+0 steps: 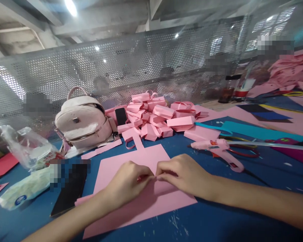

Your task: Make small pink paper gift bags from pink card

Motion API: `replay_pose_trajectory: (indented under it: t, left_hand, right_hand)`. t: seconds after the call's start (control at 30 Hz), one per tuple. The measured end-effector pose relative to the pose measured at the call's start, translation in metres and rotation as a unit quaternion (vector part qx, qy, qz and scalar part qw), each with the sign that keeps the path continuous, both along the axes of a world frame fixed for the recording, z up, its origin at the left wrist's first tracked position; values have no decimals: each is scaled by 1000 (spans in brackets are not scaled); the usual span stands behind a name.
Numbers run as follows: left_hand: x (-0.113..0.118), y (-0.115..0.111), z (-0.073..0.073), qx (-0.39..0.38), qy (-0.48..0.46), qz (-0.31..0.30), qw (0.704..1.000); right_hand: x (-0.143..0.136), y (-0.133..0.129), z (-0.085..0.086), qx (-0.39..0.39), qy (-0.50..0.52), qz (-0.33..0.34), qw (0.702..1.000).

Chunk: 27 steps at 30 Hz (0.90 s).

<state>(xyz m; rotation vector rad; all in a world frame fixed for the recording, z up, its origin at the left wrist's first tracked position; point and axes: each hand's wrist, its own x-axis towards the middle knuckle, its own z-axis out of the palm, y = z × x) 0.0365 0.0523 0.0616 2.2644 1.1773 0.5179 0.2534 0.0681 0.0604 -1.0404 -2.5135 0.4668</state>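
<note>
Both the left hand [127, 181] and right hand [185, 173] pinch nearly closed, fingertips meeting above a pink sheet [107, 174]; whether they hold anything is unclear.

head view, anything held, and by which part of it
Left hand and right hand pinch together over the pink sheet; whether anything is held cannot be told.

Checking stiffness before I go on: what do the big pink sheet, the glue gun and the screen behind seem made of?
Pink sheet: matte paper or thin foam; its flat, even face and straight edges fit either.
Glue gun: likely hard plastic, smooth, going by its moulded body.
Screen: probably metal, grey and slightly shiny, with rows of small punched holes.
</note>
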Motion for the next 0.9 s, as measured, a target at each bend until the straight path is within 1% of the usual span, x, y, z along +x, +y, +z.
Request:
replay_pose_trajectory:
  t: [0.07, 0.13, 0.2, 0.27, 0.3, 0.33, 0.37, 0.4, 0.43, 0.47, 0.5, 0.53, 0.57, 0.63, 0.7, 0.73, 0.8, 0.83, 0.9]
  left_hand:
    - [-7, -1, -2, 5, 0, 3, 1000]
    - [-20, -5, -4, 4, 5, 0, 1000]
    - [-37, -10, -7, 7, 19, -5, 1000]
    - [-55, -17, -12, 48, 60, -18, 997]
    - [-63, -21, -16, 86, 84, -14, 993]
    - [-70, -24, -21, 149, 99, -7, 984]
    - [-76, -27, -26, 232, 113, -13, 966]
    - [-80, -29, -32, 331, 134, -13, 934]
    - [-82, -32, -39, 421, 158, -4, 893]
    - [-82, -35, -45, 480, 189, -8, 857]
    - [-81, -38, -52, 511, 226, -7, 830]
    - [-79, -41, -58, 513, 279, -34, 811]
    - [-76, -44, -64, 515, 306, -39, 800]
    - [-70, -49, -73, 482, 354, -42, 801]
    - [-67, -52, -81, 483, 364, -47, 795]
    - [-67, -53, -85, 495, 361, -50, 789]
    - [-67, -54, -91, 518, 351, -44, 779]
    - [-68, -55, -93, 524, 347, -38, 777]
    - [-69, -57, -96, 517, 344, -20, 784]
  right_hand:
    - [5, 3, -2, 21, 8, -4, 1000]
    - [15, 5, -5, 47, 13, -1, 999]
    - [27, 5, -5, 99, 16, 14, 995]
    - [39, 5, -4, 179, 23, 36, 983]
    - [43, 5, -3, 229, 24, 45, 972]
    - [46, 5, -1, 282, 21, 50, 958]
    - [47, 6, 0, 331, 10, 54, 942]
    - [47, 7, 1, 371, -7, 57, 927]
    - [46, 8, 1, 400, -26, 62, 914]
    - [43, 10, -2, 414, -46, 69, 906]
    - [40, 12, -5, 417, -64, 80, 903]
    - [35, 13, -11, 409, -78, 94, 904]
    - [31, 14, -18, 395, -89, 112, 908]
    - [19, 12, -33, 349, -100, 150, 919]
    - [6, 8, -43, 281, -100, 183, 937]
    - [-2, 6, -46, 241, -104, 198, 944]
    - [-17, 2, -45, 153, -124, 224, 955]
    - [-24, 1, -43, 109, -132, 235, 957]
    - [-32, 2, -37, 29, -137, 247, 959]
